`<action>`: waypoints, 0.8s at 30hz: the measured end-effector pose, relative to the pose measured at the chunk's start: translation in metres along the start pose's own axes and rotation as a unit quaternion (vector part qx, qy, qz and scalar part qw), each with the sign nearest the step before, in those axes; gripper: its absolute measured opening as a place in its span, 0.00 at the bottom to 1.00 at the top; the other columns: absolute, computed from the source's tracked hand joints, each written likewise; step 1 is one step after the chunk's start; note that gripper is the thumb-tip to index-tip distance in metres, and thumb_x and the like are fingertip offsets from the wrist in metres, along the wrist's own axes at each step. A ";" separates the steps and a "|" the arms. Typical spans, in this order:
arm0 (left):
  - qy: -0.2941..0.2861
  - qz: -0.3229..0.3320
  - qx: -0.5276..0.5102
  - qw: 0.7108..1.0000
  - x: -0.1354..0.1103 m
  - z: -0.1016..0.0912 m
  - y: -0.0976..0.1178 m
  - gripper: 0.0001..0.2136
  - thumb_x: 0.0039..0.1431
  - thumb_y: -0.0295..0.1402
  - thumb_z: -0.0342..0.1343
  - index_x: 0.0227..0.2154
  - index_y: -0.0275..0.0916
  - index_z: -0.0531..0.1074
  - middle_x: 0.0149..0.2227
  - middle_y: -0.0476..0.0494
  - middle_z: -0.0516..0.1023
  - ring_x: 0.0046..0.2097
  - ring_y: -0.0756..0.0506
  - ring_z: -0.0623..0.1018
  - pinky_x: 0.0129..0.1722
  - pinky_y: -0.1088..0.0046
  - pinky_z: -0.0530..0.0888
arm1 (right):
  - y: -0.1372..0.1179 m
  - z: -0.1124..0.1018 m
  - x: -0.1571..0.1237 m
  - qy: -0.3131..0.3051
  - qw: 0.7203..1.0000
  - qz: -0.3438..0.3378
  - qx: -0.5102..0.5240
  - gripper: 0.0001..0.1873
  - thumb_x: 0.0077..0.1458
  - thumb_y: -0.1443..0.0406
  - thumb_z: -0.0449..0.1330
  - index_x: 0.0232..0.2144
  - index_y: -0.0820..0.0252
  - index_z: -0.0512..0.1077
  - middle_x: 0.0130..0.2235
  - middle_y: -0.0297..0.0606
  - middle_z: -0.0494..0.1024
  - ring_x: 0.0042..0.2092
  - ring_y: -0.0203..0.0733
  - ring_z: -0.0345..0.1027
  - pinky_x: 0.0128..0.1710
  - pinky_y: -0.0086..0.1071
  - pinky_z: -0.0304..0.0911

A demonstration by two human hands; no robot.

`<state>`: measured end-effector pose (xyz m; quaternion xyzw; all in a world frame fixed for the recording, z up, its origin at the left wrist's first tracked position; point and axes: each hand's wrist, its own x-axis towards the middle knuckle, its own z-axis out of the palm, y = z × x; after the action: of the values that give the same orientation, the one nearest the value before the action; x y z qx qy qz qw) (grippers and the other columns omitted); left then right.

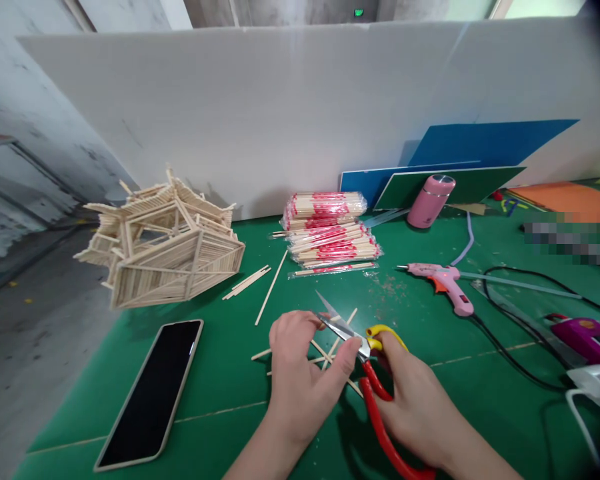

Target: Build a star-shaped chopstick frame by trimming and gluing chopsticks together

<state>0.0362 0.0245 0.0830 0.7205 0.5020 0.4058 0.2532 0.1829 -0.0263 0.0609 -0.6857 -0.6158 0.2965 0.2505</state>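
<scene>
My right hand (415, 400) is closed round scissors (345, 327) with red and yellow handles, their blades parted and pointing up to the left. Curled over several crossed thin wooden sticks (325, 350), my left hand (300, 373) has its fingertips close to the blades and its thumb beside the scissors' pivot. Stick ends poke out on both sides of it; the exact grip is partly hidden by the fingers. Just beyond lie a single long stick (271, 288) and a few shorter sticks (247, 283).
A model building of sticks (175, 247) stands at the left, behind a phone (153, 393). Plastic-wrapped stick bundles (330, 230) lie at the back. To the right are a pink glue gun (443, 280) with its cord, a pink bottle (431, 201) and a purple device (587, 340).
</scene>
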 end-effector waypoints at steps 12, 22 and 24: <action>0.123 -0.020 0.072 0.990 -0.003 0.019 0.014 0.09 0.50 0.39 0.52 0.27 0.39 0.71 0.42 0.39 0.67 0.46 0.38 0.65 0.43 0.56 0.61 | 0.011 0.013 -0.002 0.125 0.986 -0.033 -0.109 0.16 0.44 0.60 0.55 0.37 0.58 0.58 0.29 0.37 0.71 0.29 0.44 0.69 0.24 0.32 0.61; 0.087 -0.147 -0.205 0.964 -0.010 0.031 0.026 0.09 0.52 0.39 0.51 0.30 0.38 0.67 0.30 0.46 0.68 0.28 0.50 0.68 0.29 0.73 0.68 | 0.013 0.022 -0.005 0.209 0.965 -0.071 -0.142 0.20 0.41 0.60 0.56 0.38 0.59 0.58 0.28 0.37 0.71 0.27 0.45 0.69 0.21 0.32 0.62; 0.105 -0.148 -0.223 0.958 -0.009 0.032 0.028 0.08 0.53 0.38 0.51 0.30 0.38 0.68 0.28 0.47 0.68 0.28 0.50 0.68 0.27 0.74 0.68 | 0.013 0.023 -0.005 0.220 0.962 -0.075 -0.142 0.19 0.41 0.61 0.57 0.37 0.59 0.58 0.27 0.37 0.71 0.26 0.45 0.69 0.21 0.32 0.62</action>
<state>0.0759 0.0071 0.0847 0.5171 0.5235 0.5386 0.4105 0.1752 -0.0336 0.0359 -0.7144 -0.6308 0.0284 0.3015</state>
